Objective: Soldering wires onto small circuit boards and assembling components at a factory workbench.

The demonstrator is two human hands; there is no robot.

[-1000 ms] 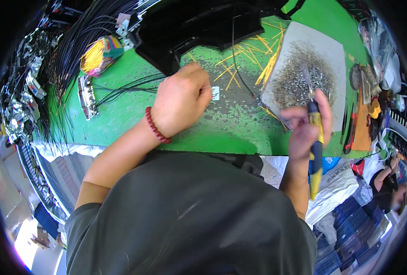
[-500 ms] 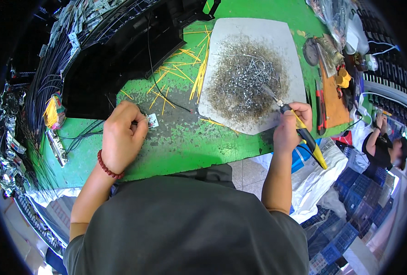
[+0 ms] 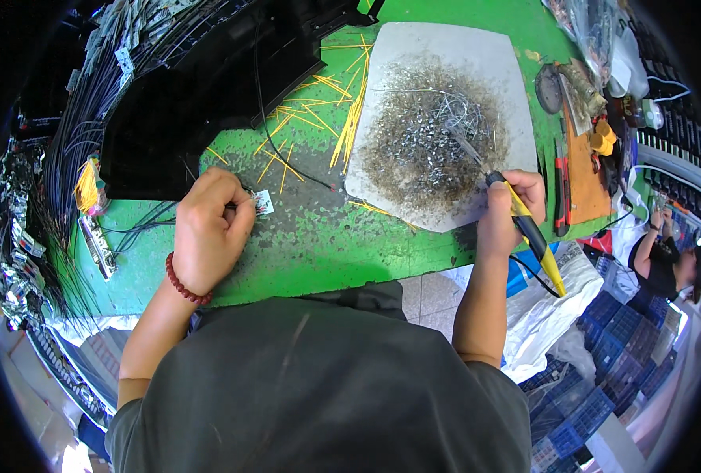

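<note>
My right hand point(image 3: 508, 209) is wrapped round a yellow and black soldering iron point(image 3: 529, 226). Its metal tip points up and left over a heap of dark grains and silvery scraps point(image 3: 425, 150), which lies on a pale grey sheet point(image 3: 391, 47). Resting on the green bench, my left hand point(image 3: 212, 229) is closed in a pinch. Thin black wires point(image 3: 152, 221) run into it from the left. At its fingertips, a small white circuit board point(image 3: 264, 202) juts out on the right. My fingers hide where wires and board meet.
Beyond my left hand stands a long black plastic housing point(image 3: 153, 142). Loose yellow sticks point(image 3: 349, 126) are scattered by the sheet. Bundled black cables point(image 3: 74, 158) fill the far left. A red and black cutter point(image 3: 563, 189) lies at the right. Another person point(image 3: 658, 256) is off to the right.
The view has shifted slightly. My right hand and the soldering iron sit a little further right, the tip still over the heap. My left hand keeps its pinch by the white board.
</note>
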